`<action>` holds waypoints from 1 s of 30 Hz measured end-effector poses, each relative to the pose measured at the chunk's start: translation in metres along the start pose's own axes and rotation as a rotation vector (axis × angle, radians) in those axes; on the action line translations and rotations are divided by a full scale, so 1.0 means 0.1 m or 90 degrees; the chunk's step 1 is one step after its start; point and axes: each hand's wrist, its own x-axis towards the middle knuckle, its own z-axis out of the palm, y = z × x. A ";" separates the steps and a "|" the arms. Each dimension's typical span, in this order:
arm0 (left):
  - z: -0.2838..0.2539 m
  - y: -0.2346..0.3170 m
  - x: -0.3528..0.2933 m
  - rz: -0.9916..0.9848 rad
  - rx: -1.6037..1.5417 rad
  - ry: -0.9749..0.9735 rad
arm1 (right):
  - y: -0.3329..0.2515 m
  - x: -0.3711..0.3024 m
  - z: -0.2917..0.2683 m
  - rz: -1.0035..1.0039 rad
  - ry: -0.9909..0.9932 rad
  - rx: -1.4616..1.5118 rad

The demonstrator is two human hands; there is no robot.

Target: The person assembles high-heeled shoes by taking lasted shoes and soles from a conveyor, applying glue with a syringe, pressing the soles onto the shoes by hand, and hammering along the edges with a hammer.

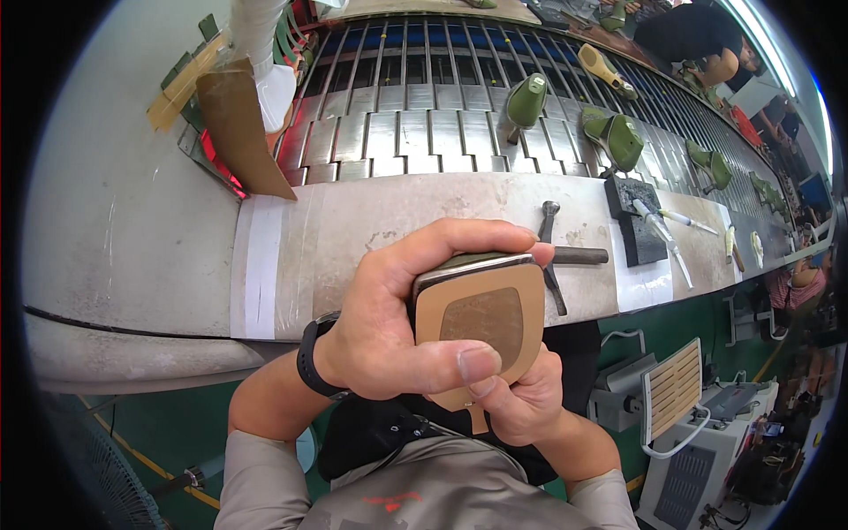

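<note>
A green shoe [528,346] is held bottom up in front of my chest, its tan sole with a darker brown patch facing me. My left hand [380,309], with a dark band at the wrist, wraps the shoe from the left. Its fingers curl over the far edge and its thumb presses on the sole. My right hand [527,402] grips the near, narrower end, thumb on the sole. The fingers under the shoe are hidden. Just beyond it, a hammer [579,255] lies on the pale worktop [344,212].
Beyond the worktop runs a metal slat conveyor [433,132] carrying several green heeled shoes, one [527,102] standing upright. A black block [638,238] with brushes [664,231] sits to the right. Brown cardboard [234,128] stands at the left. Other people work at far right.
</note>
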 end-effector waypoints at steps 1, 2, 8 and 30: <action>0.00 0.00 0.00 0.000 0.000 0.001 | 0.00 -0.01 0.00 0.007 -0.001 -0.004; 0.00 0.00 0.00 0.001 0.002 -0.001 | 0.00 -0.02 -0.01 0.014 -0.003 -0.007; -0.01 -0.01 -0.01 0.007 0.000 0.004 | 0.03 0.03 -0.01 -0.046 -0.020 0.001; -0.01 0.16 -0.08 -0.063 -0.058 0.025 | 0.03 0.01 0.09 0.006 -0.004 0.021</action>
